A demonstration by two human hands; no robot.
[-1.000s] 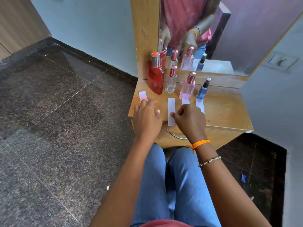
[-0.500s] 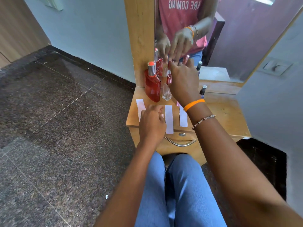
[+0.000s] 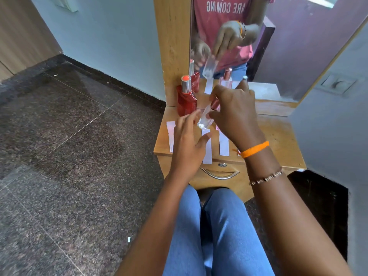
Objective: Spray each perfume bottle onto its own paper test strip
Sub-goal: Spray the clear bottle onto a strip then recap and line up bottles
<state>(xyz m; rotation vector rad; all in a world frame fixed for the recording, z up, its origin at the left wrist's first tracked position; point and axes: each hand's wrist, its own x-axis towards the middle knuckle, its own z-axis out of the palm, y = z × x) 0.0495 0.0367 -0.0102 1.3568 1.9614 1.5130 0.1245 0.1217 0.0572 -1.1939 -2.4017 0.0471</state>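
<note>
Wooden counter (image 3: pixel 278 136) below a mirror (image 3: pixel 298 46) carries a red bottle (image 3: pixel 186 100) and three paper strips. A clear bottle (image 3: pixel 205 120) is gripped, tilted, by the right hand (image 3: pixel 235 116) above the middle strip (image 3: pixel 207 150). The left hand (image 3: pixel 187 140) is held just beside it, fingers spread.

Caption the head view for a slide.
Right hand lifts clear perfume bottle above paper strips; left hand reaches in.

We see our bare forearms, an orange thread band (image 3: pixel 255 149) and beaded chain bracelet (image 3: pixel 266 178) on our right wrist, blue denim jeans (image 3: pixel 219 232).
</note>
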